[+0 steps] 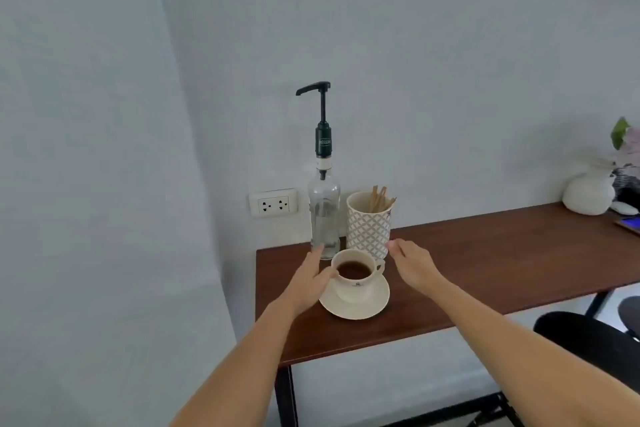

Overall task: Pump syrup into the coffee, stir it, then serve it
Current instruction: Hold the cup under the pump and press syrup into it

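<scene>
While coffee cup (354,276) sits before syrup bottle (324,218) and stick holder (367,224), left hand (309,282), right hand (414,263) flank it, fingers spread, empty.

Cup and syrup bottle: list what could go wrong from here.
1. The cup sits loose on its saucer, and the left hand touches its rim; a nudge could slop coffee over.
2. The pump spout points left, not clearly over the cup, so syrup may land on the table unless one is shifted.
3. The bottle is tall and narrow; a one-handed press could tip it.
</scene>
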`<state>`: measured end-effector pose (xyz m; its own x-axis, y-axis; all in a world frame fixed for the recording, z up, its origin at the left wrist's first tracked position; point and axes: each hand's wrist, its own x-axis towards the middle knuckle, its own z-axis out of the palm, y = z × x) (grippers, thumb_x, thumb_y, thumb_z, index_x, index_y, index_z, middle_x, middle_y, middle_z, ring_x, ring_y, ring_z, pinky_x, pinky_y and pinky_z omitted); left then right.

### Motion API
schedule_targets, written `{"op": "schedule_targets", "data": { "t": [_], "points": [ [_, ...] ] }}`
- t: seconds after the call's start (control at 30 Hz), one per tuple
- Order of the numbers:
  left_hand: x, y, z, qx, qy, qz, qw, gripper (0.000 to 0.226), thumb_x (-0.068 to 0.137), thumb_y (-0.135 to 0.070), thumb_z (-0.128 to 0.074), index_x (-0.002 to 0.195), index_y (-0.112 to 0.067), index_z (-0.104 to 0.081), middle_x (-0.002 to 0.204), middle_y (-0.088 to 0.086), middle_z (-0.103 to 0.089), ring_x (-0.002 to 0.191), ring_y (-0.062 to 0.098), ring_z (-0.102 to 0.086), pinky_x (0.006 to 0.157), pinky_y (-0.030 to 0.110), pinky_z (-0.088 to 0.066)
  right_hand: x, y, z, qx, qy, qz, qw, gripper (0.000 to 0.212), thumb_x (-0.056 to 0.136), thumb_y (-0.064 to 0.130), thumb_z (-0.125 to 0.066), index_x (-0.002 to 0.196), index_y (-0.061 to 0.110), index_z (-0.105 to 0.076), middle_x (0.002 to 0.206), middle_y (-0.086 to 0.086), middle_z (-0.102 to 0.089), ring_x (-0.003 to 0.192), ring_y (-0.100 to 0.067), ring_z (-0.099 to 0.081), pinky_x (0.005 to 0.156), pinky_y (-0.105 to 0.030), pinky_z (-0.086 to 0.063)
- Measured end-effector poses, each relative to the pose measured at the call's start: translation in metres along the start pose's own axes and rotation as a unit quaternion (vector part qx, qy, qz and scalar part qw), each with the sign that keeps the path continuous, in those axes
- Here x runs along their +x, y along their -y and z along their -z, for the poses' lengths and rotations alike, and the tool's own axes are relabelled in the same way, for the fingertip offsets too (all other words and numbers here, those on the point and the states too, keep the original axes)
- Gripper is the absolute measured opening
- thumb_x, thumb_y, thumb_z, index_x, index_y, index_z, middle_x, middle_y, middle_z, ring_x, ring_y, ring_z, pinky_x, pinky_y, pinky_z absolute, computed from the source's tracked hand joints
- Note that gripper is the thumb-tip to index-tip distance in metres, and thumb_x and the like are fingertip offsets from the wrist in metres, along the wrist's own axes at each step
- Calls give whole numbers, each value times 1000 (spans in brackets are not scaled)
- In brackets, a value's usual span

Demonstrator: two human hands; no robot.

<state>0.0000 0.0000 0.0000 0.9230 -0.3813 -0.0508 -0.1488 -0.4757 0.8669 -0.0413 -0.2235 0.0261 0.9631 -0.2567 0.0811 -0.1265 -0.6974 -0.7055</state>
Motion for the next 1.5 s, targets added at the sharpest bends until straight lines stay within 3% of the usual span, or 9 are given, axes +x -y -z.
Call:
{"op": "schedule_targets", "data": {
  "t": [0.2,0.33,0.53,0.73,0.83,1.0,1.17,1.3,1.5],
  "points": [
    [-1,3,-39,-51,-36,-31,998,84,67,-17,-87,137,-33,-43,124,-15,-62,121,8,-57,89,14,-43,1,-10,-24,132,79,-45,987,33,106,32,-36,104,28,-68,117,-5,-70,111,-23,-65,103,-47,-51],
    [4,2,-63,-91,-124,-48,987,92,54,-29,-96,130,-40,-45,114,-22,-66,110,-6,-61,89,10,-48,12,-27,-31,159,102,-9,982,32,104,24,-43,107,26,-74,109,-1,-73,106,-18,-68,95,-45,-57],
    [4,-10,-75,-71,-226,-86,968,77,49,-28,-96,115,-39,-57,107,-23,-70,101,-2,-67,83,9,-48,21,-27,-11,171,148,35,973,31,102,5,-47,100,13,-77,96,-9,-73,92,-20,-72,78,-29,-63],
    [4,-48,-41,-64,-285,-86,953,75,45,-24,-97,110,-33,-61,99,-15,-75,92,2,-71,77,15,-54,46,18,34,148,218,123,957,25,101,12,-52,95,20,-75,93,-10,-77,86,-18,-76,72,-32,-64],
    [9,-76,-10,-71,-300,-89,947,73,47,-26,-97,110,-35,-59,95,-16,-75,88,-2,-70,73,13,-53,67,61,59,99,158,208,960,32,101,30,-51,94,5,-71,90,-14,-76,84,-22,-74,81,-44,-61],
    [27,-122,55,-58,-328,-83,939,83,40,-44,-92,114,-31,-56,97,-12,-73,85,-5,-68,70,11,-53,118,156,105,173,0,261,950,23,102,27,-48,105,14,-67,99,-7,-74,92,-24,-72,93,-47,-56],
    [46,-157,110,-61,-331,-78,938,90,36,-51,-89,116,-29,-55,106,-8,-67,91,9,-65,67,24,-53,155,231,112,234,26,203,951,39,99,50,-38,113,21,-61,109,-8,-69,107,-30,-65,100,-52,-51],
    [61,-176,135,-66,-324,-81,940,78,53,-35,-95,119,-27,-54,108,-7,-64,89,6,-62,62,21,-48,158,257,91,267,28,168,949,49,101,52,-34,112,12,-60,99,-7,-71,87,-26,-64,86,-46,-55],
    [75,-189,152,-65,-305,-92,946,96,32,-54,-83,120,-26,-55,109,-5,-67,96,13,-66,62,24,-50,166,258,69,372,-14,99,923,46,88,38,-53,98,-4,-69,81,-10,-80,70,-22,-65,63,-32,-48]
  ]
}}
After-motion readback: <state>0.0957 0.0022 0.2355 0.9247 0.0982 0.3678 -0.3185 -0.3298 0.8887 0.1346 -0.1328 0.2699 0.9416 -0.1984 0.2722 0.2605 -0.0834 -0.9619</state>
